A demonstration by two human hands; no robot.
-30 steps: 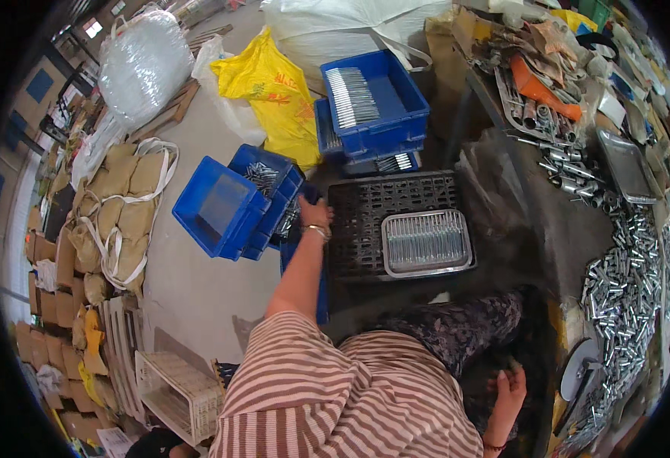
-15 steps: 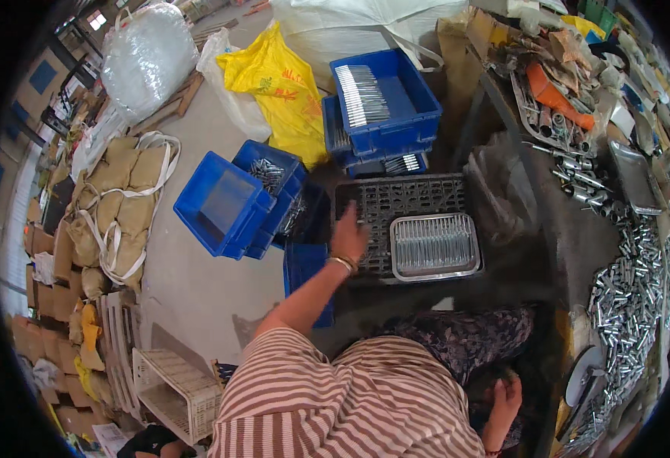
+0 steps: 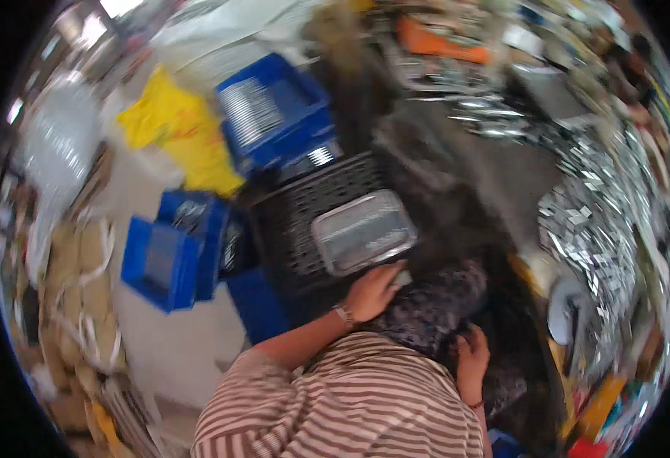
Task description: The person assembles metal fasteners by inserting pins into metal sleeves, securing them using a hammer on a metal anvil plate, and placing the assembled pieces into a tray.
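Observation:
My left hand (image 3: 375, 293) is just below the near edge of a shiny metal tray (image 3: 407, 238), its fingers bent around a small pale piece (image 3: 402, 279) beside my lap. Motion blur hides what that piece is. Rows of slim silvery rods (image 3: 362, 229) fill the tray, which sits on a dark perforated plastic crate (image 3: 298, 238). Lower and to the right, my right hand (image 3: 471, 357) is held by my thigh with curled fingers. Anything between those fingers is too blurred to make out.
Blue bins (image 3: 163, 263) stand left of the crate; other stacked blue bins (image 3: 293, 95) with metal parts stand beyond it. A yellow sack (image 3: 178, 133) lies at far left. On the right, a bench carries a heap of metal pieces (image 3: 598, 217) and a grey disc (image 3: 566, 311).
My left hand has come back from the crate's left part to the small pale piece near my lap. The view has swung right and is blurred. My right hand stays near my thigh.

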